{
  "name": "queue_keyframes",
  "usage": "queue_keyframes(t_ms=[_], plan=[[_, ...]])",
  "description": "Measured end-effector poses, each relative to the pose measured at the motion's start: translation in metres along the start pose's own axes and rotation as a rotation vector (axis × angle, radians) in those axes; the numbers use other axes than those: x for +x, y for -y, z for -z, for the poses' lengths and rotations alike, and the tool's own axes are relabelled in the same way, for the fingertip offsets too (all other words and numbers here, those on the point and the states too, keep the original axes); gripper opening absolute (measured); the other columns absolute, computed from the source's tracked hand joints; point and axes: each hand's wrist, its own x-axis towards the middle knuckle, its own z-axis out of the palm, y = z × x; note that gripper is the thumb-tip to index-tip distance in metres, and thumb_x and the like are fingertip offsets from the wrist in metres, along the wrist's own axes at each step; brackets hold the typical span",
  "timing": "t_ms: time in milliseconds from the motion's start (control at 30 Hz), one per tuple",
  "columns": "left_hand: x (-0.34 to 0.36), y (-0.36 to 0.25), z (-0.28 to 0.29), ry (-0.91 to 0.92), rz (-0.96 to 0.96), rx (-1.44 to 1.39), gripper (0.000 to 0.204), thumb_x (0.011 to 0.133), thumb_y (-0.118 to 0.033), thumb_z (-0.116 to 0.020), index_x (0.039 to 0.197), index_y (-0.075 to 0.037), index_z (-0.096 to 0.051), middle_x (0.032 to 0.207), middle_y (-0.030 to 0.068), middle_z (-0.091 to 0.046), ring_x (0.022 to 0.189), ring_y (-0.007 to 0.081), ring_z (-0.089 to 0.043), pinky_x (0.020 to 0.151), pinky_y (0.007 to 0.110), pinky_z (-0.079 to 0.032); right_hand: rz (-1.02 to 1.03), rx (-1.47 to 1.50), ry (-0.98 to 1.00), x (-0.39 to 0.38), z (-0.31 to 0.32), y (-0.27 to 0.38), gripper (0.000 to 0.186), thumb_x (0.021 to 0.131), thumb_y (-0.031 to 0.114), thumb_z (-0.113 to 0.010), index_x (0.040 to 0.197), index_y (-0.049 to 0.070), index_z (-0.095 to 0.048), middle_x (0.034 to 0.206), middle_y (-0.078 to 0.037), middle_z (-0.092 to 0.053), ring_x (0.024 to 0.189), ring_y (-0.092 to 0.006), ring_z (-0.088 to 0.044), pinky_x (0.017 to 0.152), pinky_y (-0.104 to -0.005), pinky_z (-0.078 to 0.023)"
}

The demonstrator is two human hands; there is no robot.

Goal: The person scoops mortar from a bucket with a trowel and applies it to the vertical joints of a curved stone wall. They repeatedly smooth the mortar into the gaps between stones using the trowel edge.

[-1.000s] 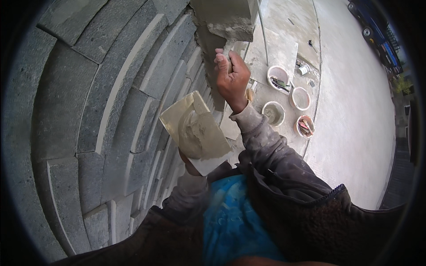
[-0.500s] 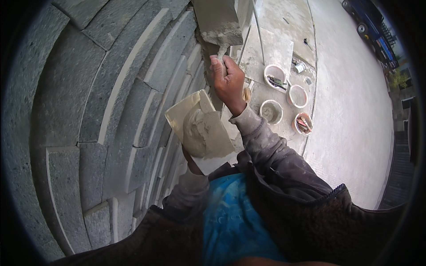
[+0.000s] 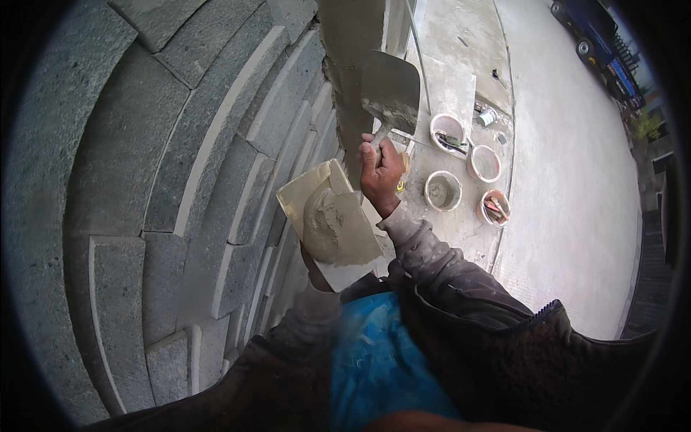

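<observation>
hands [image 3: 381, 176] with trowel [image 3: 392, 85] — mortar [image 3: 436, 191] in bucket [image 3: 454, 191]

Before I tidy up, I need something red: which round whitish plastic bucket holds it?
The round whitish plastic bucket lowest and farthest right in view; only there does a red object show.

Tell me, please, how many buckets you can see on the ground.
4, right of centre: the top bucket, the middle bucket to its lower right, the third bucket lower left of that, and the lowest bucket to its right. Others may be hidden.
</observation>
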Motion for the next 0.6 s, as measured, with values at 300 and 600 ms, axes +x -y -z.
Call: queue_keyframes(t_ms=[300, 600], plan=[[0.011, 0.002, 0.001, 0.009, 0.062, -0.074, 0.088, 0.097, -0.072, -0.039, 0.162, -0.013, -0.026, 0.160, 0.0167, -0.035, 0.144, 0.0403, -0.039, 0.115, 0.061, -0.036, 0.229, -0.005, -0.013, 0.072, -0.022, 0.043, 0.022, 0.097, 0.021, -0.073, 0.098, 0.001, -0.066, 0.096, -0.014, -0.073, 0.077, -0.0263, -0.069, 0.069, -0.0352, -0.053], [0.002, -0.003, 0.013, 0.018, -0.029, 0.314, 0.088, 0.094, -0.061, -0.049, 0.160, -0.009, -0.025, 0.156, 0.0169, -0.040, 0.142, 0.0374, -0.043, 0.115, 0.056, -0.038, 0.182, 0.011, -0.089, 0.063, -0.015, 0.070, 0.023, 0.096, 0.020, -0.073, 0.095, 0.000, -0.063, 0.096, -0.013, -0.074, 0.076, -0.0267, -0.069, 0.068, -0.0349, -0.053]])
